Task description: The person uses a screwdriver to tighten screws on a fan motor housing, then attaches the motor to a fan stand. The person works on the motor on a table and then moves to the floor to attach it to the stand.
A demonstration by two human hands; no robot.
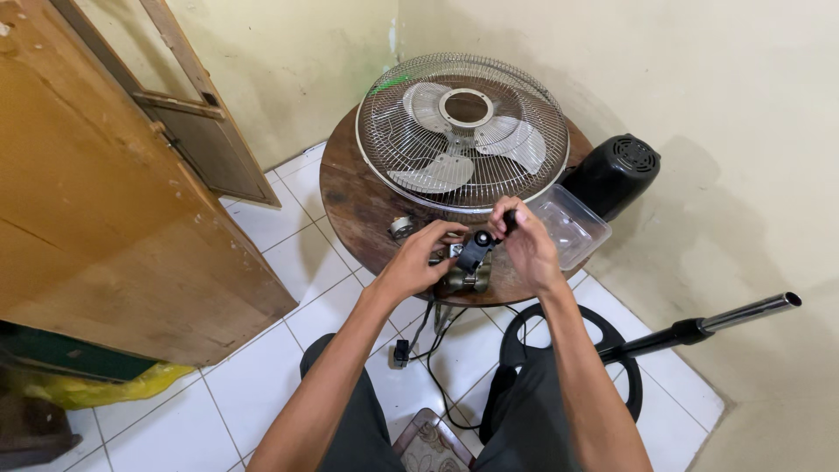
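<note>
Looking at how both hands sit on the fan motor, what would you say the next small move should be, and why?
Probably keep the left hand steadying the fan motor while the right hand works the black part on top, since its fingers already pinch that piece and the motor sits near the round wooden table's edge.

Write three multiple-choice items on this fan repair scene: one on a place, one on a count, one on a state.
1. Where does the fan guard with its blades lie?
A. on the round wooden table
B. on the tiled floor
C. against the wooden door

2. How many blades show through the guard?
A. two
B. three
C. five

3. What is the state of the clear plastic container?
A. lidded and full
B. open and lying on the table
C. held in a hand

Answers:
1 A, the guard rests flat on the tabletop.
2 B, three pale blades ring the hub.
3 B, it sits open beside the right hand, while both that hand and the left hand are on the motor assembly.
</note>
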